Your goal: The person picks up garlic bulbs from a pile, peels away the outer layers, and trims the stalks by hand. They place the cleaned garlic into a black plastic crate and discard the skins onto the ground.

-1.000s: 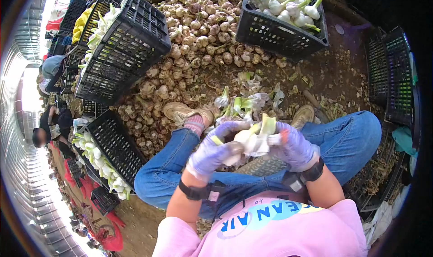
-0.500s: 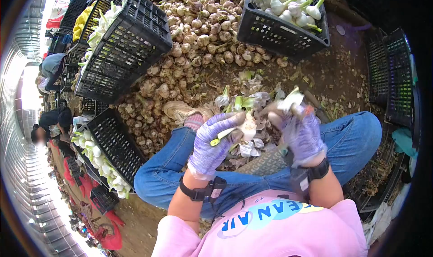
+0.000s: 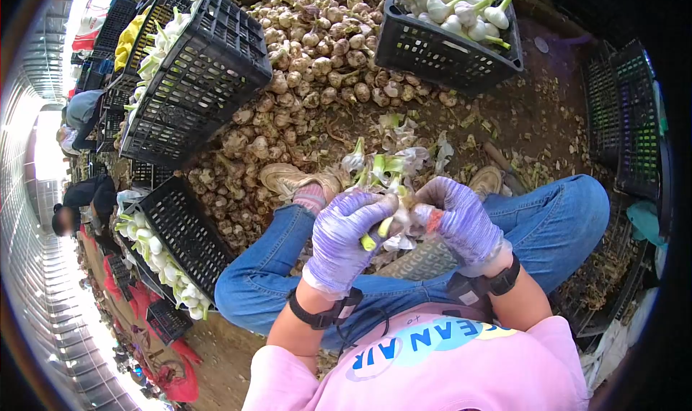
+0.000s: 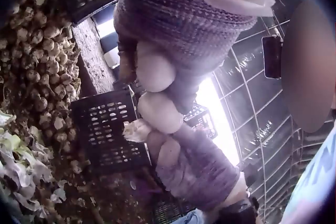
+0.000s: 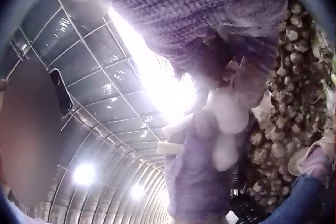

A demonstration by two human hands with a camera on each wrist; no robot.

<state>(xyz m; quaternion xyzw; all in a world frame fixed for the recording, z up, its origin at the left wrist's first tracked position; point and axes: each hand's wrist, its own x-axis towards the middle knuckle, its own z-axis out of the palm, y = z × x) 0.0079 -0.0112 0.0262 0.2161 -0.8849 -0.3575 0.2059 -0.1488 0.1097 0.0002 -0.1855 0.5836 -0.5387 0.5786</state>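
Note:
In the head view my gloved left hand (image 3: 346, 238) grips white garlic bulbs, with trimmed green stems (image 3: 368, 243) sticking out below its fingers. Two smooth white bulbs, one garlic bulb (image 4: 156, 71) above another, show at that hand in the left wrist view. My gloved right hand (image 3: 465, 220) meets the left from the other side, its curled thumb and fingers pinching at a bulb. A ragged, brownish-white bit of peel (image 4: 137, 130) juts out by the right fingertips. Loose garlic peel and green leaves (image 3: 393, 166) lie on the ground just beyond both hands.
A heap of unpeeled garlic (image 3: 324, 50) spreads ahead. Black crates of white garlic stand at the left (image 3: 198, 72), lower left (image 3: 184, 223) and far right (image 3: 447, 54). Stacked crates (image 3: 638, 122) are at the right edge. My crossed legs (image 3: 274, 256) frame the work; other people sit at far left.
The right hand moved away from the left with a strip of pale peel, then came back without that strip in sight. The left hand kept hold of garlic, stems still poking out.

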